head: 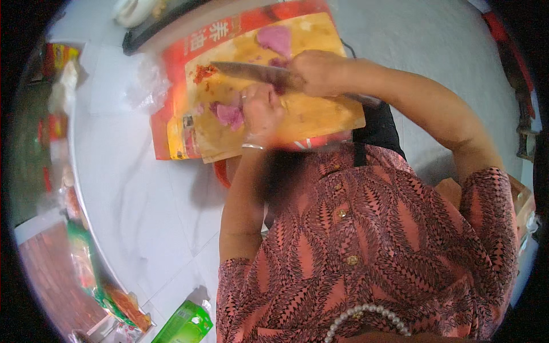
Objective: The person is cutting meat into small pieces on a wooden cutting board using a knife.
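My right hand [319, 73] grips the handle of a kitchen knife [253, 72], its broad blade pointing left across a yellowish cutting board [313, 111]. Curled fingers of my left hand [261, 111] rest low over the board, just below the blade; blur hides what lies under them. Beside those fingers is a pinkish-purple piece of food [229, 115], perhaps meat. A larger pink slice [274, 40] lies near the board's far edge, with darker bits close to my right hand. Chopped red bits [203, 73] are scattered near the knife tip.
Beneath the board is a red and yellow printed carton [171, 128]. A crumpled clear plastic bag [150, 83] lies left of it on the tiled floor [141, 193]. A green packet [184, 323] is at the bottom, and several packages line the left side.
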`<action>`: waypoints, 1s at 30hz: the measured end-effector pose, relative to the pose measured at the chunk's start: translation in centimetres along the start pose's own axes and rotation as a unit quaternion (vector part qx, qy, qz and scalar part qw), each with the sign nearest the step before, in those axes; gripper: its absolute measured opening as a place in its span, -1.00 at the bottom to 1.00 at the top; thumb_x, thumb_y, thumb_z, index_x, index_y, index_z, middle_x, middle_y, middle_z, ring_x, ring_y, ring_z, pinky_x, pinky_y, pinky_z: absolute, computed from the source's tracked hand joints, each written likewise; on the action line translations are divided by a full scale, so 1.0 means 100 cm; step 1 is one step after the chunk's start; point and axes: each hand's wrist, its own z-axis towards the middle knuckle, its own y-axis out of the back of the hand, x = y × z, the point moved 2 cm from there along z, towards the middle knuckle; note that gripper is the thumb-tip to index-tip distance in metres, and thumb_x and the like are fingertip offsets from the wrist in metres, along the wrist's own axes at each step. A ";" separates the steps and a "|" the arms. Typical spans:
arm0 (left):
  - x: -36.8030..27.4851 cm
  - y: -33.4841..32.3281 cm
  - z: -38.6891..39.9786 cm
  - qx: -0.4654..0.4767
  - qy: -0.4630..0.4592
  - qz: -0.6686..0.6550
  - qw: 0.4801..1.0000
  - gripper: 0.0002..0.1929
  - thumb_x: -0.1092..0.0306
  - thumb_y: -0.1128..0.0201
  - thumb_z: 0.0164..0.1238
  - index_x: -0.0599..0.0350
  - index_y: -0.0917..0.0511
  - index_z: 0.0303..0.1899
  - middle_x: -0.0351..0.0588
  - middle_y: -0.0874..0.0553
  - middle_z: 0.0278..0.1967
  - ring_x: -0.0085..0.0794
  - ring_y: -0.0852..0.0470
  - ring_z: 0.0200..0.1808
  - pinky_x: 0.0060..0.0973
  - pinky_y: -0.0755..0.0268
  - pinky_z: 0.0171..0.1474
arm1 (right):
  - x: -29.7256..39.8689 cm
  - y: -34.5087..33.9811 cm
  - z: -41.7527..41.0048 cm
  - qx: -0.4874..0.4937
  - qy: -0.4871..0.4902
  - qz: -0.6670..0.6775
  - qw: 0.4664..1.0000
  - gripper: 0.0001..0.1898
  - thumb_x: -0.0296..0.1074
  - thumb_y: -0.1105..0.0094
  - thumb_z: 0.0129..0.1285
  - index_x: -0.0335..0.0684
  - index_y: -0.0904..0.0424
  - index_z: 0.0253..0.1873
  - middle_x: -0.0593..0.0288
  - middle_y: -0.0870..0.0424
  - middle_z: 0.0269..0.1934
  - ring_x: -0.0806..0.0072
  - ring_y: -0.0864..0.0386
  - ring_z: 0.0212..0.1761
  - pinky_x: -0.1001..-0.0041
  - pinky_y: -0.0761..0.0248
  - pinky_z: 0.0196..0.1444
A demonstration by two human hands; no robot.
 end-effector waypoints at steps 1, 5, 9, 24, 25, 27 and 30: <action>-0.001 0.002 0.000 0.009 -0.004 0.011 1.000 -0.91 0.59 -0.21 -0.10 0.23 -0.55 -0.47 0.09 -0.61 -0.39 -0.02 -0.55 -0.29 -0.21 -0.40 -0.18 | 0.001 0.004 -0.010 0.004 0.016 -0.012 1.000 -0.75 -0.30 -0.05 0.10 -0.37 -0.61 -0.31 -0.18 -0.63 -0.42 0.05 -0.64 -0.33 0.17 -0.49 -0.25; -0.004 0.002 0.002 0.022 0.001 -0.001 1.000 -0.90 0.59 -0.22 -0.11 0.21 -0.54 -0.47 0.07 -0.62 -0.39 -0.03 -0.56 -0.28 -0.21 -0.39 -0.18 | -0.011 -0.003 -0.023 0.056 -0.009 0.019 0.998 -0.74 -0.28 -0.03 0.13 -0.37 -0.61 -0.33 -0.16 -0.61 -0.50 0.08 -0.64 -0.41 0.16 -0.48 -0.27; -0.007 0.003 0.006 0.034 -0.019 0.010 0.999 -0.89 0.57 -0.23 -0.12 0.21 -0.54 -0.46 0.06 -0.61 -0.41 -0.03 -0.55 -0.30 -0.20 -0.39 -0.18 | -0.004 -0.021 0.021 -0.018 0.039 -0.004 0.999 -0.77 -0.34 0.00 0.12 -0.37 -0.60 -0.33 -0.12 -0.58 -0.60 0.14 -0.61 -0.58 0.21 -0.49 -0.38; -0.004 0.003 0.002 0.009 -0.029 -0.003 1.000 -0.93 0.52 -0.23 -0.13 0.20 -0.53 -0.51 0.05 -0.59 -0.45 -0.03 -0.54 -0.33 -0.19 -0.36 -0.21 | 0.009 -0.002 -0.006 0.022 -0.015 0.067 0.997 -0.79 -0.39 0.00 0.07 -0.46 -0.49 -0.45 -0.17 -0.54 -0.61 0.06 -0.57 -0.63 0.19 -0.45 -0.46; -0.005 0.003 0.003 0.026 -0.014 0.014 0.999 -0.93 0.53 -0.22 -0.12 0.21 -0.52 -0.51 0.06 -0.58 -0.44 -0.02 -0.53 -0.33 -0.18 -0.35 -0.21 | 0.011 -0.003 0.003 -0.004 -0.012 0.036 0.999 -0.79 -0.38 0.00 0.07 -0.46 -0.49 -0.44 -0.17 -0.54 -0.62 0.08 -0.57 -0.62 0.20 -0.46 -0.45; -0.004 0.002 0.005 0.038 -0.003 0.034 0.999 -0.94 0.53 -0.21 -0.12 0.21 -0.51 -0.52 0.07 -0.57 -0.44 -0.01 -0.52 -0.33 -0.17 -0.35 -0.22 | 0.018 -0.002 0.022 0.023 -0.028 0.052 0.998 -0.79 -0.39 0.01 0.08 -0.46 -0.49 -0.42 -0.16 -0.53 -0.63 0.09 -0.57 -0.64 0.19 -0.46 -0.46; 0.003 -0.004 0.002 0.012 -0.043 0.007 0.999 -0.93 0.55 -0.18 -0.10 0.22 -0.48 -0.51 0.11 -0.56 -0.42 0.01 -0.51 -0.31 -0.15 -0.34 -0.22 | -0.002 -0.017 0.038 -0.017 0.018 0.070 0.997 -0.79 -0.39 0.02 0.12 -0.46 -0.49 -0.38 -0.11 -0.51 -0.67 0.16 -0.55 -0.68 0.22 -0.45 -0.51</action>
